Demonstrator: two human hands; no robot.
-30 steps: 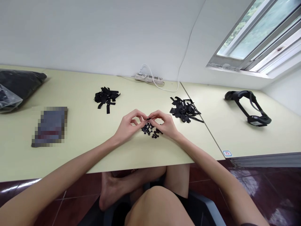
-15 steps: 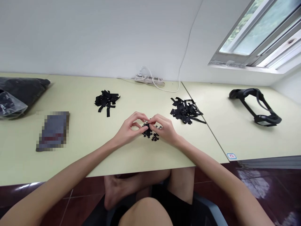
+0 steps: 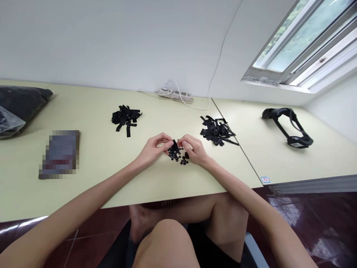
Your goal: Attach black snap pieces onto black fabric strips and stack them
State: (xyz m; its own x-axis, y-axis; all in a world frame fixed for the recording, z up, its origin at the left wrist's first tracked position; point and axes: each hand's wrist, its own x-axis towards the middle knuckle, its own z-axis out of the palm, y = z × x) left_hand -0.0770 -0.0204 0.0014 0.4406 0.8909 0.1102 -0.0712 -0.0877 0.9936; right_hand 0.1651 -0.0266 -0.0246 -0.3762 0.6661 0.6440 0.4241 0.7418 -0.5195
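Note:
A short black fabric strip stands between my two hands over the table. My left hand pinches its upper left edge between thumb and fingers. My right hand is at the strip's right side with its fingers curled together; what its fingertips hold, if anything, is too small to make out. Beneath and around the strip lie several small black ring-shaped pieces, partly hidden by the hands. One pile of black strips is beyond my left hand, and another pile of black strips is beyond my right.
A blurred grey-blue packet and a dark plastic bag lie at the left. Against the wall sits a white power strip with a cable. A black head-strap device rests on the right-hand table, past the seam.
My hands have moved slightly apart, and more of the black strip shows between them. The right fingertips have shifted off the strip's top. The whole view has turned a little.

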